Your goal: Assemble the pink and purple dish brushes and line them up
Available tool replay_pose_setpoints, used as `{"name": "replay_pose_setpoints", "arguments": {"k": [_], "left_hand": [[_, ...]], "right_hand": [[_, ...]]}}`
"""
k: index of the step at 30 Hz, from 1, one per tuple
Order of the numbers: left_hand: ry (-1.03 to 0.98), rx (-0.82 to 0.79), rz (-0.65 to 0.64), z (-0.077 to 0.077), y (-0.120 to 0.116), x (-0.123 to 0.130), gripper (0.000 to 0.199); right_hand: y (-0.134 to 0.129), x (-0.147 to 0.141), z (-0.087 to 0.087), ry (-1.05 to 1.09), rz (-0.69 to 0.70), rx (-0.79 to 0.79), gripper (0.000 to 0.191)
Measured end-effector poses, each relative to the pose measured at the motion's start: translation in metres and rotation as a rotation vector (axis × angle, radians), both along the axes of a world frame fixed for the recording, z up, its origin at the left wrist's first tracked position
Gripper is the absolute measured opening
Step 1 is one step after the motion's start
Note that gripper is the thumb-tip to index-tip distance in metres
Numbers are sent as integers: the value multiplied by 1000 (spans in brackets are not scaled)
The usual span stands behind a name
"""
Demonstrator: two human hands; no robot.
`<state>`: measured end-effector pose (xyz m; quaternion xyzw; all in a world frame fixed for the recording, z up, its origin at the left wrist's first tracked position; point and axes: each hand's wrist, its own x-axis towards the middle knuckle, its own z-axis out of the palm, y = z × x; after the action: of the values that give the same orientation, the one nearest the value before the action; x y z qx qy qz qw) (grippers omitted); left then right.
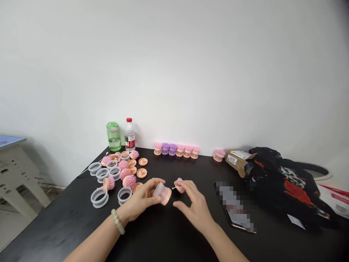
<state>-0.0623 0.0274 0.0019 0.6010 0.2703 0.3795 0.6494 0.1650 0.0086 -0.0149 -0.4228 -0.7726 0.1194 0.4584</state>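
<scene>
My left hand (pixel 147 194) grips a tilted translucent plastic cup (pixel 161 191) with a peach-coloured base, its thumb and fingers around the side. Just to the right, my right hand (pixel 193 203) has its fingers curled over a pink bristle brush head (pixel 179 185); a thin white stem sticks out of it toward the cup. The right thumb stands apart below the head. The cup and the brush head do not touch. Left of my hands lie clear plastic rings (pixel 99 197), pink bristle heads (pixel 129 181) and peach discs (pixel 141 173), several of each.
Several assembled pink and purple brushes (pixel 172 149) stand in a row by the wall, with one brush (pixel 219 155) farther right. A green cup (pixel 113 136) and a water bottle (pixel 130 135) stand back left. Right lie a phone (pixel 237 225), cardboard box (pixel 236 162) and black cloth (pixel 272 193).
</scene>
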Motion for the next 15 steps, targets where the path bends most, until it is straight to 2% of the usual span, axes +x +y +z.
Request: {"name": "replay_pose_setpoints", "arguments": {"k": [4, 8, 11, 15], "left_hand": [[60, 90, -20, -4, 0, 5, 45], [266, 180, 81, -4, -1, 9, 33], [343, 166, 112, -4, -3, 14, 28], [321, 25, 98, -8, -4, 18, 45]], "right_hand": [[-11, -16, -1, -8, 63, -156, 46], [-11, -22, -3, -5, 37, -274, 37], [-11, -22, -4, -19, 21, -135, 38], [-16, -21, -2, -89, 76, 207, 31]]}}
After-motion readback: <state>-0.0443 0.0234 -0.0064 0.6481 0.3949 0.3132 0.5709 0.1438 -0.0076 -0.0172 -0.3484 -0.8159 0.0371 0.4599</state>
